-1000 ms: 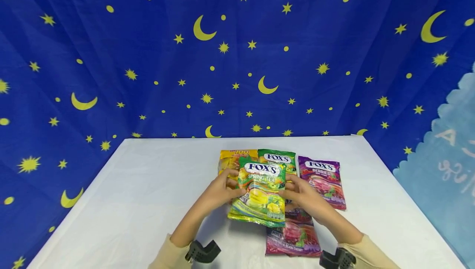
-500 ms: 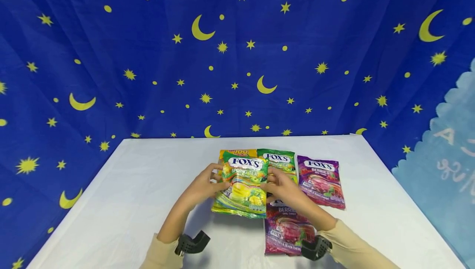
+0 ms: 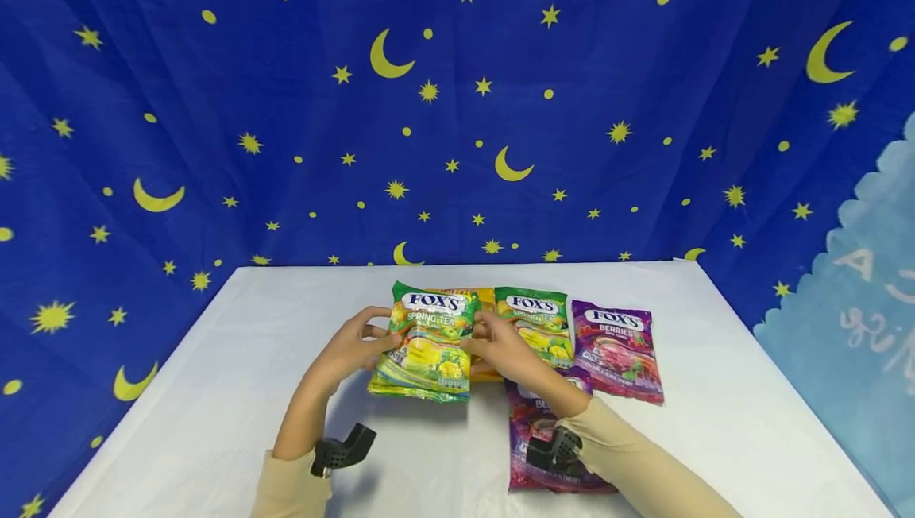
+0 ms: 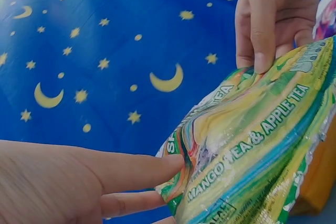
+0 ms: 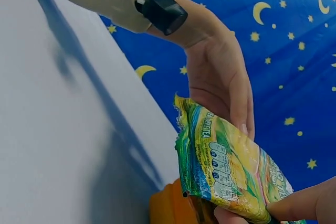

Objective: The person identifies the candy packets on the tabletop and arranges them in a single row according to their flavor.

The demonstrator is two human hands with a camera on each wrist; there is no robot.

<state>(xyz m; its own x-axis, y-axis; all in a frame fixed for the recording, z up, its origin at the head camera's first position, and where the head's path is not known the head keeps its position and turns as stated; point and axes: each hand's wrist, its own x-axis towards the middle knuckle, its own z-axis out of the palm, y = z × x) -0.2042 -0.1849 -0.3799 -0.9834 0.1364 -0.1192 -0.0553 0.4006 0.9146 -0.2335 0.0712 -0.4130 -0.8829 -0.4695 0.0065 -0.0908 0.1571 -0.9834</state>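
Between my two hands a green and yellow FOX'S Spring Tea candy bag is held up off the table, tilted, its printed front toward me. My left hand pinches its left edge, thumb on the front. On the opposite edge my right hand grips it the same way. The left wrist view shows the bag's mango and apple tea print close up, and the right wrist view shows its lower corner. Behind it lies a yellow-orange bag, mostly hidden.
A second Spring Tea bag lies right of the yellow one. Farther right is a purple FOX'S Berries bag. Another purple Berries bag lies nearer me, partly under my right forearm. The white table meets a blue star-print curtain.
Both hands have carried the held Spring Tea bag leftward, from in front of the other bags toward the table's left side. More of the second Spring Tea bag shows now. The bags on the table stay put.
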